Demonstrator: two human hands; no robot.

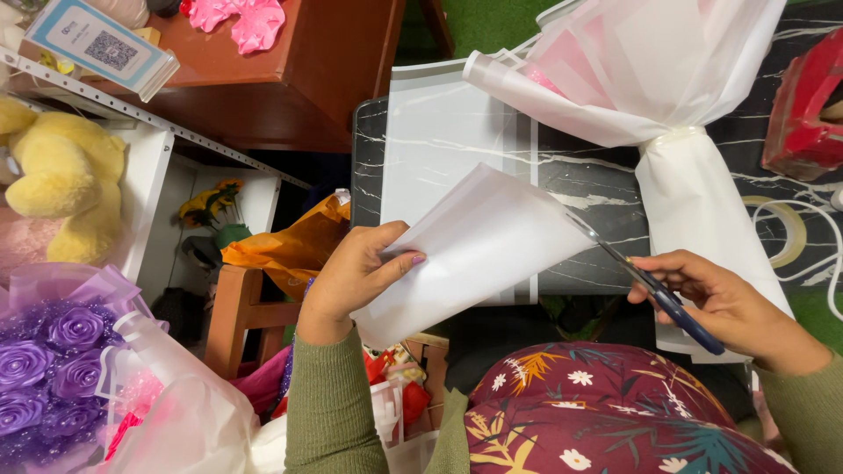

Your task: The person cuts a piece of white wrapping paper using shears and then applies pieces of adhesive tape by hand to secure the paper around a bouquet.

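Scissors (654,290) with blue handles sit in my right hand (729,303), my fingers (680,268) closed through and around the handles, the blades angled up and to the left so that their tips meet the right edge of a white sheet of wrapping paper (474,254). My left hand (351,276) holds that sheet out in front of me, thumb on top and fingers curled shut against its left side, so the paper hangs folded and tilted above the dark marbled surface (580,189). Both my sleeves are olive green, and a maroon floral cloth (606,412) covers my lap below.

On the surface behind the sheet lies a bouquet wrap (659,79) of white and pale pink paper, tied at the neck, its tail running down towards my right hand. A roll of clear tape (786,224) lies well to the right, near a red object (803,110). To my left, off the surface, stand a purple rose bouquet (53,351), a yellow plush toy (61,175) and an orange bag (290,241).
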